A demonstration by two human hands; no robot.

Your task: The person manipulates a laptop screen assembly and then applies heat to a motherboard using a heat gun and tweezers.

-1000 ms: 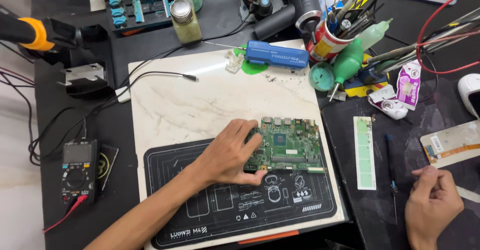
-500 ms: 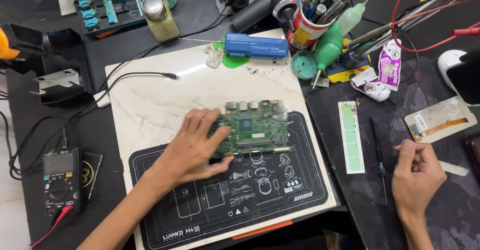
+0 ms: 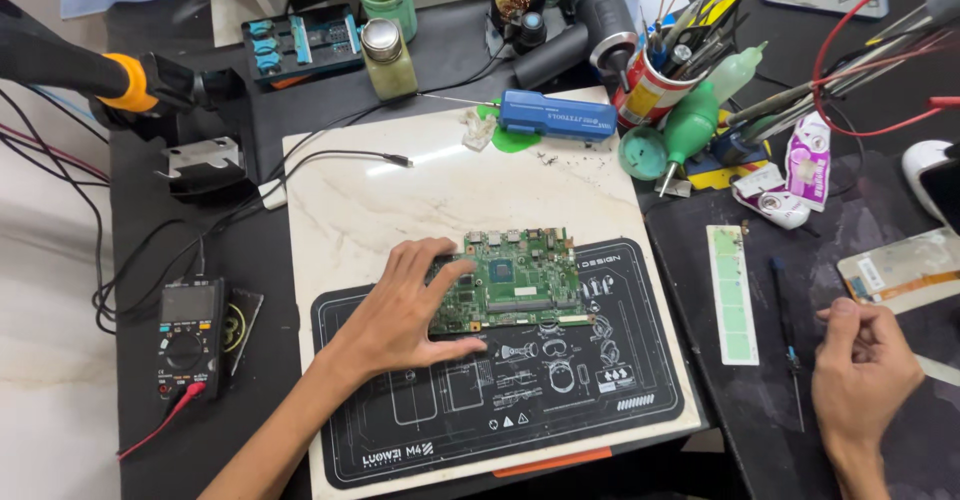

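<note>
On the black mat (image 3: 400,430), the left hand (image 3: 405,310) lies flat with fingers spread on the left end of the green circuit board (image 3: 515,280). Far to the right, the right hand (image 3: 865,370) curls loosely, holding nothing I can see. No tool touches the board yet.

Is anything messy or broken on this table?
Nothing looks broken. Small dark crumbs lie scattered on the white slab beside the blue tool. The left hand rests on the green circuit board.
</note>
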